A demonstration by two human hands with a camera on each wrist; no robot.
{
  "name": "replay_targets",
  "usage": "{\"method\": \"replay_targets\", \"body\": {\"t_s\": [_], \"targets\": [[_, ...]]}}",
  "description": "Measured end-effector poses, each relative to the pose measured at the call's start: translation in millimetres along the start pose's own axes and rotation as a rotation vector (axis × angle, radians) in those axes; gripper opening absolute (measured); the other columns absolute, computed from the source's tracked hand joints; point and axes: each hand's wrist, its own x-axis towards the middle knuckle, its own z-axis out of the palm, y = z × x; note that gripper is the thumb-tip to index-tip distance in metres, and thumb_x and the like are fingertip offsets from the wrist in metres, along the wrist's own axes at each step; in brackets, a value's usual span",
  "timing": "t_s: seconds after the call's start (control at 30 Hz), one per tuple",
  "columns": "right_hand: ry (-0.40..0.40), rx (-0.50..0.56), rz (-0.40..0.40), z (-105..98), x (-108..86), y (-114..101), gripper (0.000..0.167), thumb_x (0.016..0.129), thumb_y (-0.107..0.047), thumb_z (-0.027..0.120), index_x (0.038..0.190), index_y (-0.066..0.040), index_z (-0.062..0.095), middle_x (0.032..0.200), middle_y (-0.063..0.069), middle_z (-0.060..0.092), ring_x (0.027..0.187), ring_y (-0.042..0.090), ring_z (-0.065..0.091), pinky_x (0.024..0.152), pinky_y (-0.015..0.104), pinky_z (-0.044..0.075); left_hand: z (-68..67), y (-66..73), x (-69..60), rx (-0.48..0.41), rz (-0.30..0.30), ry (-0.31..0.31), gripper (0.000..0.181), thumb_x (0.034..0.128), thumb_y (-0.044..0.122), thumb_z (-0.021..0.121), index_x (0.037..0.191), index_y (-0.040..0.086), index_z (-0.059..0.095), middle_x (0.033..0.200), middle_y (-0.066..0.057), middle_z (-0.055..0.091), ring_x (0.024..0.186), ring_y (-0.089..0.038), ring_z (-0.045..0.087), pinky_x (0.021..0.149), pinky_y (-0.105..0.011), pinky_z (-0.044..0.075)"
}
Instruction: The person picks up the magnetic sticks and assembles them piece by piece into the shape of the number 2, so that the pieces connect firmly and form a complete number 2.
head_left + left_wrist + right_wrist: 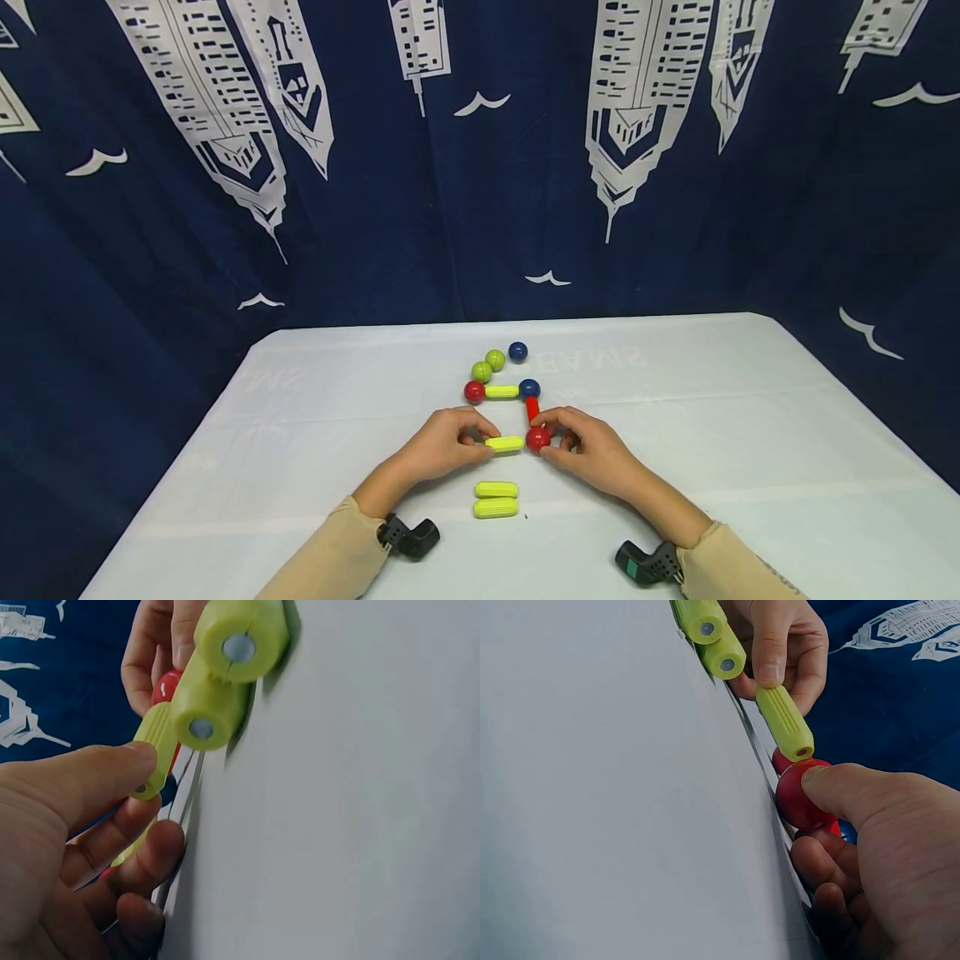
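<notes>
My left hand (446,446) pinches a yellow-green magnetic rod (507,444) between thumb and fingers. A red ball (537,439) is held by the thumb and fingers of my right hand (592,450). The rod's free end, showing a small round tip in the right wrist view, points at this ball; a narrow gap separates them in the head view. From the ball a red rod (532,407) runs back to a blue ball (529,389). Another yellow-green rod (502,391) links that blue ball to a second red ball (474,392) on the left.
Two loose yellow-green rods (496,507) lie side by side on the white table (315,500), nearer than the hands. Behind the joined pieces sit two green balls (494,360) and a loose blue ball (517,352). A dark blue printed curtain (450,208) hangs beyond the table.
</notes>
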Motion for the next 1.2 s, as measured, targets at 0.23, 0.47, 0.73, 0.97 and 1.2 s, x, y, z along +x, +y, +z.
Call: {"method": "replay_targets", "body": {"t_s": [0.23, 0.47, 0.73, 0.97, 1.2], "targets": [[-0.001, 0.003, 0.002, 0.2, 0.0, 0.7, 0.035, 0.086, -0.016, 0.077, 0.118, -0.027, 0.066, 0.099, -0.007, 0.065, 0.074, 0.007, 0.054, 0.065, 0.021, 0.047, 5.6, 0.8, 1.5, 0.04, 0.012, 0.022, 0.018, 0.0866, 0.014, 0.077, 0.104, 0.015, 0.076, 0.094, 0.003, 0.069, 0.069, -0.006, 0.05, 0.062, -0.019, 0.043], [-0.006, 0.003, -0.015, 0.0, 0.7, 2.3, 0.036, 0.085, -0.019, 0.079, 0.118, -0.026, 0.066, 0.1, -0.007, 0.066, 0.074, 0.007, 0.054, 0.065, 0.02, 0.048, 6.4, 1.3, 0.8, 0.055, 0.018, 0.036, 0.017, 0.0879, 0.015, 0.077, 0.105, 0.015, 0.076, 0.094, 0.004, 0.069, 0.07, -0.007, 0.05, 0.062, -0.02, 0.043], [-0.008, -0.005, -0.031, -0.9, 0.7, 2.6, 0.033, 0.086, -0.021, 0.079, 0.116, -0.026, 0.066, 0.101, -0.008, 0.065, 0.074, 0.007, 0.054, 0.066, 0.02, 0.048, 7.2, 0.9, 1.5, 0.072, 0.029, 0.053, 0.017, 0.0894, 0.017, 0.075, 0.106, 0.017, 0.077, 0.097, 0.006, 0.068, 0.072, -0.006, 0.05, 0.065, -0.019, 0.044], [-0.018, 0.003, -0.046, -1.6, 0.3, 1.5, 0.033, 0.087, -0.02, 0.078, 0.117, -0.025, 0.066, 0.104, -0.006, 0.066, 0.074, 0.007, 0.054, 0.066, 0.02, 0.048, 7.5, 2.4, 1.0, 0.083, 0.028, 0.055, 0.017, 0.0894, 0.016, 0.075, 0.107, 0.016, 0.077, 0.096, 0.005, 0.066, 0.073, -0.006, 0.05, 0.066, -0.019, 0.044], [-0.018, 0.004, -0.033, -2.1, 0.1, 0.9, 0.033, 0.086, -0.018, 0.078, 0.116, -0.025, 0.066, 0.102, -0.007, 0.066, 0.074, 0.006, 0.054, 0.065, 0.02, 0.048, 7.2, 1.7, 1.3, 0.083, 0.016, 0.044, 0.018, 0.0896, 0.017, 0.075, 0.107, 0.016, 0.076, 0.099, 0.004, 0.068, 0.075, -0.006, 0.051, 0.067, -0.019, 0.045]]}}
